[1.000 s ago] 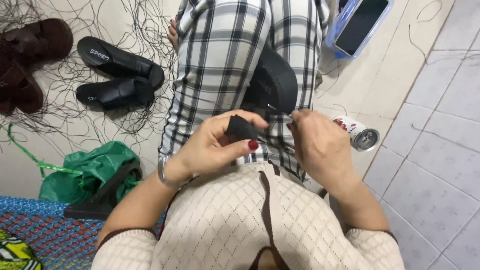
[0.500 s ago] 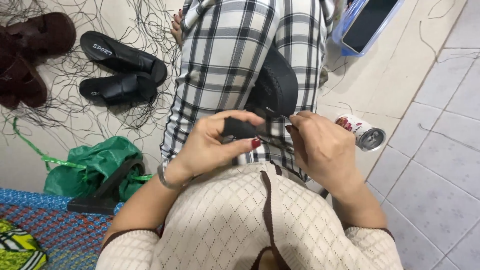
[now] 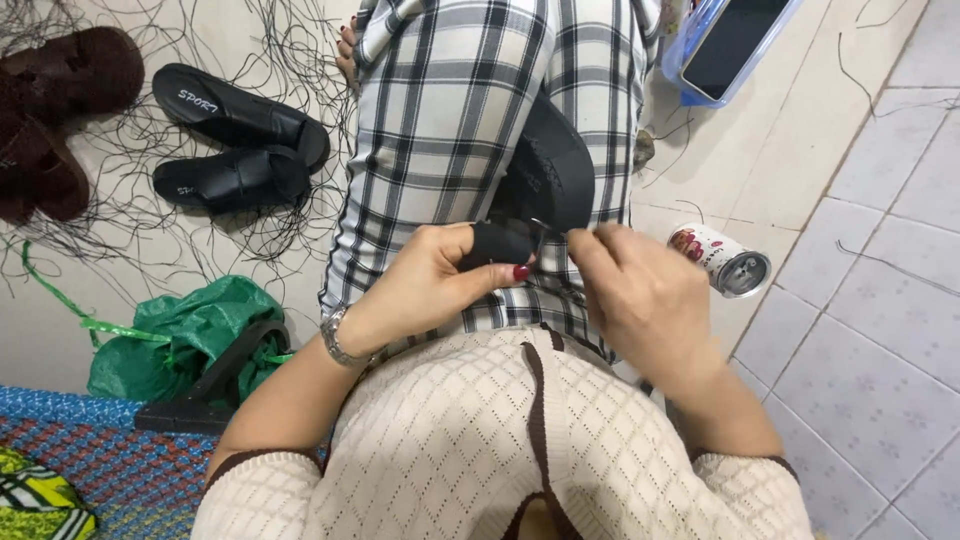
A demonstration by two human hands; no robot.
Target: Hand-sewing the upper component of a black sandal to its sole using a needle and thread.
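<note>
While gripped, flat black sandal (image 3: 545, 170) rests lapward.

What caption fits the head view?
Left hand grips a black sandal strap on the lap; right hand pinches beside it.

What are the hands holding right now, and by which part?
The left hand grips the black sandal by its strap. The right hand pinches at that strap's edge; what it holds cannot be told.

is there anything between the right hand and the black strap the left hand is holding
Nothing visible. The left hand pinches the black strap of the black sandal on the lap, and the right hand has its fingertips right at the strap's end. The can lies off to the side on the floor.
</note>
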